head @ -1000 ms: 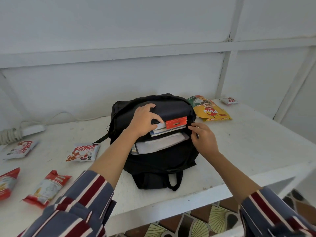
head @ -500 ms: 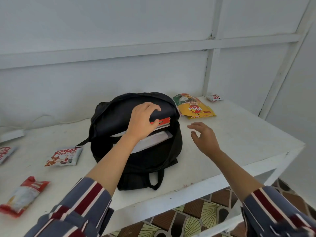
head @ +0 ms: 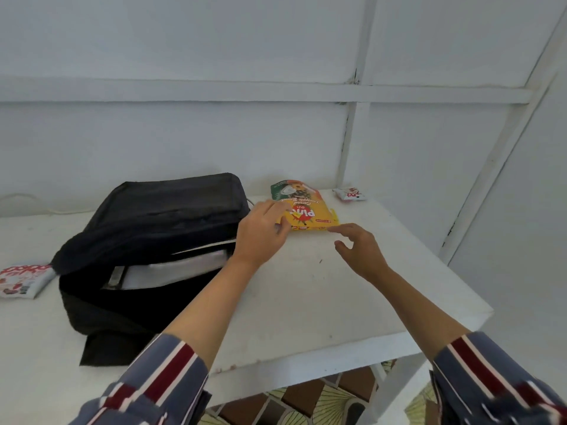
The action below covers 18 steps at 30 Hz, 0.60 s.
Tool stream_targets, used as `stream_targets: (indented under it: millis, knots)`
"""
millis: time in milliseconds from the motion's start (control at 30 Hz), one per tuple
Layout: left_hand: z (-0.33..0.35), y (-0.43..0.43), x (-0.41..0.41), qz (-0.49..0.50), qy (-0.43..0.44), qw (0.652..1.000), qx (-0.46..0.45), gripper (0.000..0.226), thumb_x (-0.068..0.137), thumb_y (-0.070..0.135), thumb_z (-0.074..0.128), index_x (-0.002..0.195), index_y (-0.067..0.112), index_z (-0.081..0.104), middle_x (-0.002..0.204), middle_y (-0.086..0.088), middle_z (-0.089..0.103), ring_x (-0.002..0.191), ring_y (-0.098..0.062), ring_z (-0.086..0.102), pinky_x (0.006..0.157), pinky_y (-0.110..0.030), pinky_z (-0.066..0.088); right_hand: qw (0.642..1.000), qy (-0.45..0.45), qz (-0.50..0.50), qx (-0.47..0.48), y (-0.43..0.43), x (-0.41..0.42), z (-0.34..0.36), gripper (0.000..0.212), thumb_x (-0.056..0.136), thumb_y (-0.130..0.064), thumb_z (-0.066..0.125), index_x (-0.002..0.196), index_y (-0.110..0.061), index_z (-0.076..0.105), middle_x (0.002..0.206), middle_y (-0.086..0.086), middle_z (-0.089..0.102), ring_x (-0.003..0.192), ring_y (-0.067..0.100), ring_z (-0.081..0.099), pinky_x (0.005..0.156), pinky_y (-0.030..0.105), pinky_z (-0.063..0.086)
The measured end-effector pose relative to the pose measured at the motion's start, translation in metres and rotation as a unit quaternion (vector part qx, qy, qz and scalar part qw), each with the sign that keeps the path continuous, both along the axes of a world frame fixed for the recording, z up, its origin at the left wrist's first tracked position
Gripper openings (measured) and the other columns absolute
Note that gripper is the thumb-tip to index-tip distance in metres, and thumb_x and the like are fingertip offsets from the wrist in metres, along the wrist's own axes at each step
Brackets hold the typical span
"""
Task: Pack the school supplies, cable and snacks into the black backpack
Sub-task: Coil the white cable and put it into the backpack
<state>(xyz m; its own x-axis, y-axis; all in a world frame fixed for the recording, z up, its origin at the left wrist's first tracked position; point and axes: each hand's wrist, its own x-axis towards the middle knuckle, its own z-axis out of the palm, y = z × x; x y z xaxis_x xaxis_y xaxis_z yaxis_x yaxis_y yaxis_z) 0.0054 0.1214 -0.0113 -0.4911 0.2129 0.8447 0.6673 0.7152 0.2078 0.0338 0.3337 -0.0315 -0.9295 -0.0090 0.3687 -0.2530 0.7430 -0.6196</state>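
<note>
The black backpack point(head: 147, 237) lies on the white table point(head: 306, 302) with its main compartment unzipped, and white books or papers point(head: 184, 266) show inside. To its right lies a yellow snack pack point(head: 310, 211). My left hand point(head: 260, 234) is at the pack's near-left corner, with curled fingers pinching its edge. My right hand point(head: 359, 248) hovers open just in front of the pack's near-right corner, with its index fingertip close to it.
A small white-and-red snack packet point(head: 349, 194) lies at the back right corner. Another red-and-white packet point(head: 23, 279) lies left of the backpack. A white cable point(head: 27, 199) runs along the wall at the far left. The table's right edge is close to my right arm.
My left hand has left the backpack's opening and reached right to the yellow snack pack. My right hand has moved forward towards the same pack. The view has swung to the right.
</note>
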Motion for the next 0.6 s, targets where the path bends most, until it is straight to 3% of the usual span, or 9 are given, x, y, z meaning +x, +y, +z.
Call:
stream_targets:
  millis: [133,233,433,600]
  knots:
    - [0.0,0.029,-0.01,0.016,-0.171,0.984,0.053,0.034,0.083,0.018,0.051,0.116,0.015,0.06,0.108,-0.004,0.062,0.098,-0.023,0.057,0.078,-0.033,0.05,0.999,-0.027,0.015,-0.039,0.023,-0.018,0.0,0.036,0.085,-0.002,0.059,0.117,-0.02,0.064,0.117,0.008,0.061,0.096,0.018,0.055,0.084,0.024,0.04]
    - [0.003,0.04,-0.026,0.009,-0.288,0.954,0.081,0.043,0.087,0.016,0.055,0.129,0.022,0.048,0.117,-0.002,0.055,0.106,-0.018,0.05,0.082,-0.028,0.041,0.996,-0.044,0.024,-0.075,0.033,-0.036,0.001,0.038,0.085,-0.002,0.06,0.119,-0.02,0.062,0.116,0.01,0.061,0.09,0.017,0.053,0.077,0.017,0.037]
    - [-0.002,0.047,-0.079,0.041,-0.413,0.903,0.11,0.048,0.09,0.023,0.057,0.135,0.021,0.04,0.13,-0.012,0.047,0.118,-0.025,0.047,0.093,-0.035,0.04,0.986,-0.086,0.036,-0.135,0.042,-0.084,0.005,0.041,0.087,-0.008,0.061,0.125,-0.023,0.057,0.114,0.007,0.059,0.095,0.015,0.053,0.079,0.018,0.037]
    - [-0.009,0.044,-0.121,0.04,-0.492,0.857,0.149,0.048,0.092,0.026,0.055,0.136,0.022,0.038,0.138,-0.012,0.039,0.119,-0.023,0.044,0.084,-0.027,0.039,0.981,-0.128,0.045,-0.141,0.047,-0.133,0.006,0.042,0.09,-0.018,0.059,0.13,-0.028,0.051,0.125,0.009,0.053,0.112,0.019,0.051,0.086,0.024,0.035]
